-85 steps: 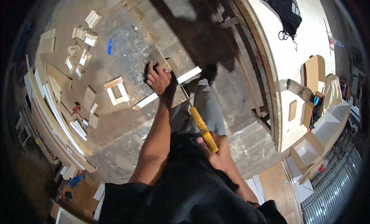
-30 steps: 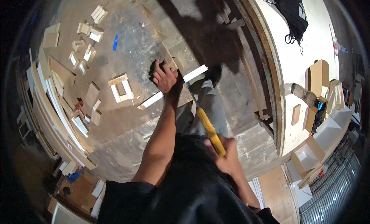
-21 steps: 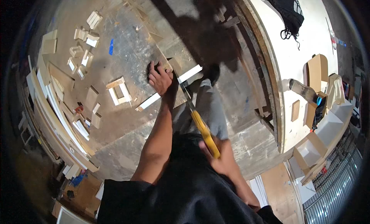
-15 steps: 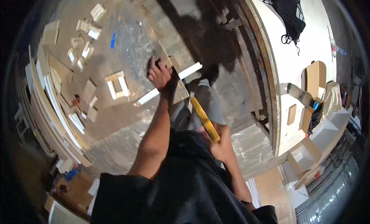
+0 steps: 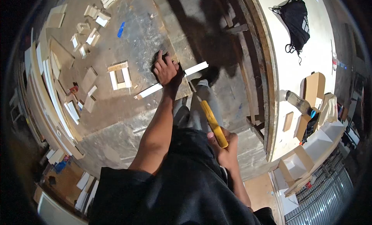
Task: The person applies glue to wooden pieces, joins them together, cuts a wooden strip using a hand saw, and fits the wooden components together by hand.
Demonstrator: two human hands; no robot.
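No lettering or numbers can be read; no legible labels or signs

Long straight tool handle (image 5: 214,123), 4 o'clock of centre: solid yellow. Thin wooden strip (image 5: 197,68), 12 o'clock: white face, tan tip at its 8 o'clock end. Small rectangular wooden frame (image 5: 126,78), 10 o'clock: tan top bar, white sides. Scuffed counter (image 5: 143,43), 11 o'clock: mottled grey-brown, paler blotches. Short tape-like strip (image 5: 121,29), 11 o'clock: bright blue. Crumpled corded fabric (image 5: 294,23), 2 o'clock: black, paler panel. Corrugated sheet (image 5: 321,200), 4 o'clock: silver-grey stripes. Person's shirt (image 5: 174,186), 6 o'clock: plain black.
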